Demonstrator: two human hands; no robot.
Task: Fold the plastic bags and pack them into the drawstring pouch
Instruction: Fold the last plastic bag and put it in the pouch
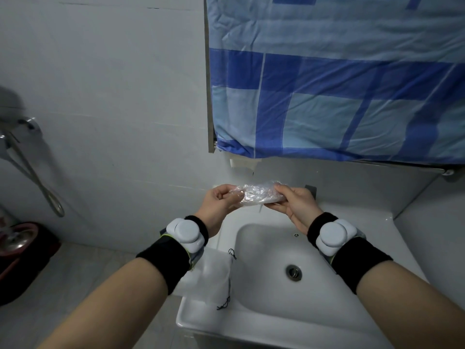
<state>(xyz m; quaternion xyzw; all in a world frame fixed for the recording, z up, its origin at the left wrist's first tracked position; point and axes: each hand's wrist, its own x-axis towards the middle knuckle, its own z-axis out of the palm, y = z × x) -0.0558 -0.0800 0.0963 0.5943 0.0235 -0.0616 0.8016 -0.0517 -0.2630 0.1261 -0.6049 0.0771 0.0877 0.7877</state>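
Closest to us, two bare forearms reach up from the bottom corners of the frame, each wearing a black wristband (166, 267) with a pale rounded sensor puck (185, 231) strapped above it. We follow them up to centre frame, where both hands meet on a crumpled clear plastic bag (254, 195). The left hand (221, 201) pinches the bag's left end between thumb and curled fingers; the right hand (293, 201) grips the right end, thumb on top, fingers wrapped beneath. The bag is bunched into a short horizontal bundle held in the air above the back edge of the white sink (377, 238).

Lower centre-left, we spot the drawstring pouch (214, 280), white and semi-sheer, lying flat on the sink's left rim, partly tucked under the left wrist from our angle. Its dark cord (227, 298) trails along the right edge toward the basin. The metal drain (293, 272) sits in the bowl at lower centre.

Across the upper right hangs a blue checked cloth (339, 79), draped over a rail. At far left, a metal shower hose (37, 180) loops down the white wall, with a dark red object (20, 243) blurred below it on the floor.
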